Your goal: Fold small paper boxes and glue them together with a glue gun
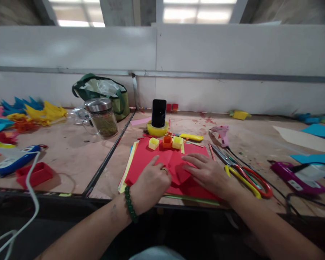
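We log red paper (141, 159) on the worktop (78, 148); left hand (153, 182) on its left half, index finger out, the rest curled, and we cannot tell whether they grip; right hand (209, 175) flat on its right half, fingers extended and loose. Three small boxes (167, 143) sit at its far edge, a phone (159, 113) upright beyond it

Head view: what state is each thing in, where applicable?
Left hand: partly curled, on red paper
Right hand: outstretched, on red paper
Red paper: partly covered
Phone: upright, screen dark
Glass mug: lid on
Green bag: top open
Small boxes: open-topped
Red-handled scissors: blade opening unclear
Glue gun: corded, heat unclear
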### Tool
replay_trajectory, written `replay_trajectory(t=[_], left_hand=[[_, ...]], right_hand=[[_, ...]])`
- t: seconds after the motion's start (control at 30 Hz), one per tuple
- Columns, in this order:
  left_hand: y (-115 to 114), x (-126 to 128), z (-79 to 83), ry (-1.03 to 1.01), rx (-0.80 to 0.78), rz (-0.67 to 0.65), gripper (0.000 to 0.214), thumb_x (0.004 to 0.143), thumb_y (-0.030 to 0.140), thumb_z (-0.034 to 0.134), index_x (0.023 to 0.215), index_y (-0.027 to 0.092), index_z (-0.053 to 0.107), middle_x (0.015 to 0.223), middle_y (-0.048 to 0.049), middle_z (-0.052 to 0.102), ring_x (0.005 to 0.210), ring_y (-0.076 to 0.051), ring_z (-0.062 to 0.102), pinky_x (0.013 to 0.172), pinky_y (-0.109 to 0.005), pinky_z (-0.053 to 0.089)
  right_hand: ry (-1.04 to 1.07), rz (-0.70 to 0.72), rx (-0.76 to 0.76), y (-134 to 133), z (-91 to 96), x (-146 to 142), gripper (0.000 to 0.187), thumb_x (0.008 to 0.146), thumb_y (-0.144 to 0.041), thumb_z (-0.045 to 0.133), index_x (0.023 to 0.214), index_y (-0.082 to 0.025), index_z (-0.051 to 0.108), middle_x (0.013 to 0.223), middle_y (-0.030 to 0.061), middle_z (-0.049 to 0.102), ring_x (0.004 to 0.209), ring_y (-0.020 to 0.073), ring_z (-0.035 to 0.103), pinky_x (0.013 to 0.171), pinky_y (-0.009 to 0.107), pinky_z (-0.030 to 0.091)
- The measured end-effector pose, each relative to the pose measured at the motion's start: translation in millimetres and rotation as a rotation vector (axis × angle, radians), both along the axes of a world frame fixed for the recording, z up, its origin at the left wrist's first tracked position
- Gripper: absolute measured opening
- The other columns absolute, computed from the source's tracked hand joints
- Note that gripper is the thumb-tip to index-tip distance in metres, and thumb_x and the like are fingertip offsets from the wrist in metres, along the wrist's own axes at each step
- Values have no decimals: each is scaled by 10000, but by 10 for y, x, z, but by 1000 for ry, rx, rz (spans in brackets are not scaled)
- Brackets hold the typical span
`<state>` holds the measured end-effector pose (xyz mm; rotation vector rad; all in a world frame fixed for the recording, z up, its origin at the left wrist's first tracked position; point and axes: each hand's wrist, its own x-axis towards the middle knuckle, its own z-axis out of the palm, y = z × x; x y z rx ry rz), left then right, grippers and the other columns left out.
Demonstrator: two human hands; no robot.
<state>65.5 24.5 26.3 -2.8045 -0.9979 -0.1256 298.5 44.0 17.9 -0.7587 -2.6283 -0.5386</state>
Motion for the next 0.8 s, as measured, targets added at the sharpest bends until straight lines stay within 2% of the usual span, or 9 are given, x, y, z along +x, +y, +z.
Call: replay_trajectory(t=[0.07,0.13,0.3,0.43,0.57,0.67,0.8], left_hand=[[42,-112,-29,-47,-15,43,153,870,93,516,875,144,660,900,-91,684,984,-272,585,1025,-505,371],[41,-203,-70,-73,-60,91,181,859,78,513,925,142,668,978,-103,674,1011,-278,571,994,-488,411],[-139,-327,-228,-253,-153,71,349,836,50,493,1155,116,621,1126,-125,637,1027,-263,561,934,-430,482],[-276,-433,-367,-432,-232,25,421,835,35,458,1218,145,596,1222,-98,620,1132,-241,537,1044,-445,426],[-320,-506,-464,-579,-256,41,427,827,36,460,1204,168,610,1216,-93,613,1153,-218,531,1017,-385,467],[-323,-512,-496,-626,-266,40,422,816,29,465,1180,182,614,1182,-82,621,1122,-207,547,1001,-366,480],[-319,-501,-497,-679,-277,30,350,807,19,469,1075,179,629,1143,-68,636,1108,-201,549,1011,-361,468]], right_hand=[[24,58,-7,-90,3,-87,246,889,-69,450,913,-131,687,1096,129,696,1041,263,608,874,395,534],[10,86,-78,-189,1,-198,235,891,-69,448,893,-130,675,1087,130,699,1031,256,615,877,396,529],[-23,48,-438,-301,5,-382,201,877,-75,487,930,-139,670,978,111,712,883,215,652,775,345,540],[142,-44,-722,-249,41,-328,216,854,-105,573,1025,-177,683,1054,80,706,947,191,649,830,305,517],[313,-83,-937,-151,22,-286,129,883,-232,598,948,-208,707,1017,57,708,933,177,644,853,305,498],[379,-197,-983,-68,-24,-335,174,889,-341,598,852,-203,696,894,38,688,822,169,628,756,291,494],[403,-356,-943,21,-98,-428,253,863,-392,616,727,-181,651,791,20,625,698,151,577,656,279,449]])
